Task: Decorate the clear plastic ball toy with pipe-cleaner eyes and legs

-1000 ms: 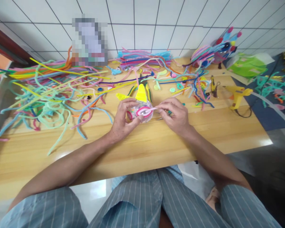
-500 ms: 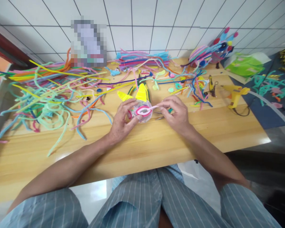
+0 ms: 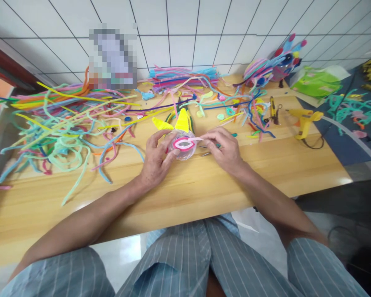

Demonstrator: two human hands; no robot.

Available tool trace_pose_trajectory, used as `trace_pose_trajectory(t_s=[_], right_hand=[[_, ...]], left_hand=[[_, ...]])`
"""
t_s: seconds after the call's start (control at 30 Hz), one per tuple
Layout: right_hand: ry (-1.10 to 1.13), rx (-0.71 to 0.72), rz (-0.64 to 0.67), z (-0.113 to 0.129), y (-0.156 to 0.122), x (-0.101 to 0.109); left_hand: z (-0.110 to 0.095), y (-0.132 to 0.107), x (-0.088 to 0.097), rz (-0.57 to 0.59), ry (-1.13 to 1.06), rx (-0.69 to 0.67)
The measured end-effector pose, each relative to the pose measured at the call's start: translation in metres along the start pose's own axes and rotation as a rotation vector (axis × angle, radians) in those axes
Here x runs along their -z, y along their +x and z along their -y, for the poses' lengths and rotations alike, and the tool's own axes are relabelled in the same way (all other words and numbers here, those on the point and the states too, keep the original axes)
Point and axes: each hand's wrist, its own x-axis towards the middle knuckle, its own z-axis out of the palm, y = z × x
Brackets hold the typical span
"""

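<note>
My left hand (image 3: 154,159) cups a small round craft piece (image 3: 183,145) made of clear plastic, with a pink pipe-cleaner loop on its front and two yellow pointed ears on top. Its thumb presses the left side of the loop. My right hand (image 3: 224,149) pinches the pink pipe cleaner's loose end at the right side of the piece. Both hands rest on the wooden table (image 3: 204,185), just in front of my lap. Under my right hand lie scissors with green handles (image 3: 214,146), mostly hidden.
A big tangle of coloured pipe cleaners (image 3: 64,123) covers the table's left and back. A yellow glue gun (image 3: 304,119) with its cable lies at the right. A finished colourful pipe-cleaner figure (image 3: 272,68) stands at the back right by the tiled wall.
The hands and the craft piece have stayed almost in place. The view has shifted slightly, and my right fingers have drawn the pink end a bit closer to the piece.
</note>
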Motion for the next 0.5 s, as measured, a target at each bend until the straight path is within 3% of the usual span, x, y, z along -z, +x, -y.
trace_pose_trajectory(t_s=[0.33, 0.5], right_hand=[[0.02, -0.068, -0.022, 0.001, -0.001, 0.0], [0.142, -0.23, -0.035, 0.002, -0.001, -0.002]], left_hand=[[-0.003, -0.002, 0.005, -0.044, 0.195, -0.088], [-0.006, 0.002, 0.012, -0.11, 0.289, -0.101]])
